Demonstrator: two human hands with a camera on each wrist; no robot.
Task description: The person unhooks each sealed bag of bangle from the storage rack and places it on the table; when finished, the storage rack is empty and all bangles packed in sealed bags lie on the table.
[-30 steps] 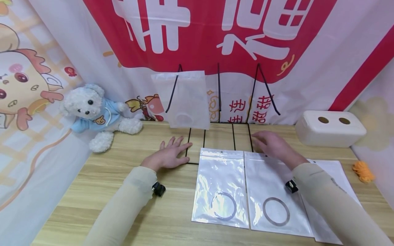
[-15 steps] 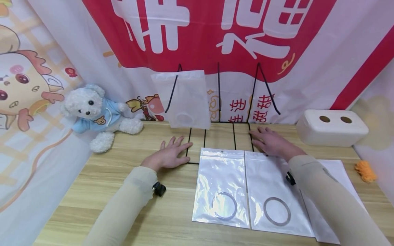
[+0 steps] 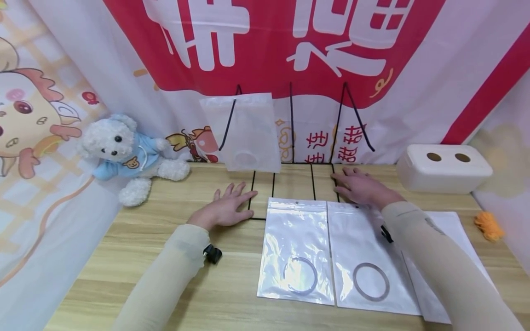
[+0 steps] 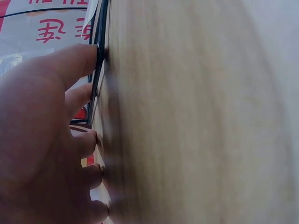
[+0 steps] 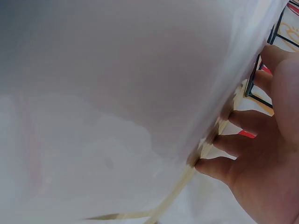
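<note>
A black wire rack (image 3: 313,181) stands at the back of the table, with prongs jutting forward. On its left prong hangs a white zip bag (image 3: 252,133). My left hand (image 3: 223,209) rests on the wood with fingers spread, its thumb and index finger (image 4: 79,60) touching the rack's left base wire. At the right base wire lies my right hand (image 3: 360,186), fingers extended and fingertips (image 5: 205,166) down on the table. Below the rack lie two flat zip bags, a left bag (image 3: 296,248) and a middle bag (image 3: 368,253), each with a ring outline. A third bag (image 3: 449,230) is partly hidden under my right forearm.
A white plush bear (image 3: 120,151) in a blue hoodie sits at the back left. At the back right is a white box (image 3: 447,170) with two round holes. An orange yarn bundle (image 3: 489,226) lies near the right edge. Printed cloth (image 3: 265,59) hangs behind the rack.
My right hand has shifted slightly back and flattened, its fingers reaching the rack's right base wire. My left hand has stayed in place. The head view has drifted a little.
</note>
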